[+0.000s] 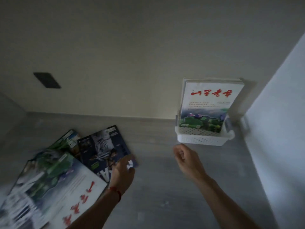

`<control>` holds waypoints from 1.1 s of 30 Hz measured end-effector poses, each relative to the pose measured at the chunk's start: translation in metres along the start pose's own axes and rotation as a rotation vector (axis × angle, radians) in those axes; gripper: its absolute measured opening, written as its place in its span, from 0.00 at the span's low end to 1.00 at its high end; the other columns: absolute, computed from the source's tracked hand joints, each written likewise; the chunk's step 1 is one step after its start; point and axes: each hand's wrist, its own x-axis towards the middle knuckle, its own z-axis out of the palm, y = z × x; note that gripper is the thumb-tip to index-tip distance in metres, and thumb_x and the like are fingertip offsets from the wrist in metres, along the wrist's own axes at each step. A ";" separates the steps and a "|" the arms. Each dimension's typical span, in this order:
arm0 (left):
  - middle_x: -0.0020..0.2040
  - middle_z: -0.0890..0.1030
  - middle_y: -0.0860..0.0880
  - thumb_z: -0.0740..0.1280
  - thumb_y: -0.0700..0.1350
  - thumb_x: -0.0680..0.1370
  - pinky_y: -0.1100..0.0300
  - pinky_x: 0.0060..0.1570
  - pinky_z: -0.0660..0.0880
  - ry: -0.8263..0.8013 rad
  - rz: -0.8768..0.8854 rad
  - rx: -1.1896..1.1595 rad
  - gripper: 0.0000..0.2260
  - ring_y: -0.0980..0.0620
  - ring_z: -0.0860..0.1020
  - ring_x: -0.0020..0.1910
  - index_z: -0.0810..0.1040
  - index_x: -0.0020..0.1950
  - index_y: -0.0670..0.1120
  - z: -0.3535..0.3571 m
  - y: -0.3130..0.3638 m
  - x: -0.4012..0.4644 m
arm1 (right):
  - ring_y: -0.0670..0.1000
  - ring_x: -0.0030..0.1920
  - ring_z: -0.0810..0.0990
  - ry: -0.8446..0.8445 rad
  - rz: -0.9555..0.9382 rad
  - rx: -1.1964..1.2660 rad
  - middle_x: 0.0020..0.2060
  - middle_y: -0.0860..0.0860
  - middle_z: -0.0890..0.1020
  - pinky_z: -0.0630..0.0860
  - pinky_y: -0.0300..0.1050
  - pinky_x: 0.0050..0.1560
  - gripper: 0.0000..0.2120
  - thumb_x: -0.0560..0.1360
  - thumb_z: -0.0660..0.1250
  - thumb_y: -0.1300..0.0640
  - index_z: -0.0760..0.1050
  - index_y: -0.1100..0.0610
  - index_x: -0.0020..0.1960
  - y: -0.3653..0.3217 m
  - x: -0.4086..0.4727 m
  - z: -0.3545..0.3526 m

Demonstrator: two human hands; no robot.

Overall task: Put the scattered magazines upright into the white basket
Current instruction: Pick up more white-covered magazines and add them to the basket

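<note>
In the head view, a white perforated basket [203,139] is being kept against the wall on the grey floor [165,187], with magazines standing upright in it; the front one, a white magazine with red title characters [209,103], is being shown face out. Three more magazines are lying fanned to the left: a dark blue magazine [102,149], a green-covered one [69,141] partly beneath it, and a large white one [49,192] nearest. The left hand [123,174] is being laid on the dark blue magazine's lower corner, fingers spread, no grip visible. The right hand [186,160] is being held just below the basket, fingers loosely curled, holding nothing.
</note>
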 end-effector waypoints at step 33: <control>0.52 0.85 0.45 0.66 0.48 0.80 0.40 0.61 0.76 -0.191 0.765 0.336 0.13 0.45 0.83 0.51 0.79 0.64 0.47 -0.178 -0.116 0.052 | 0.40 0.39 0.85 -0.007 -0.072 0.128 0.41 0.40 0.86 0.80 0.39 0.39 0.05 0.75 0.72 0.49 0.81 0.46 0.50 -0.184 -0.046 0.188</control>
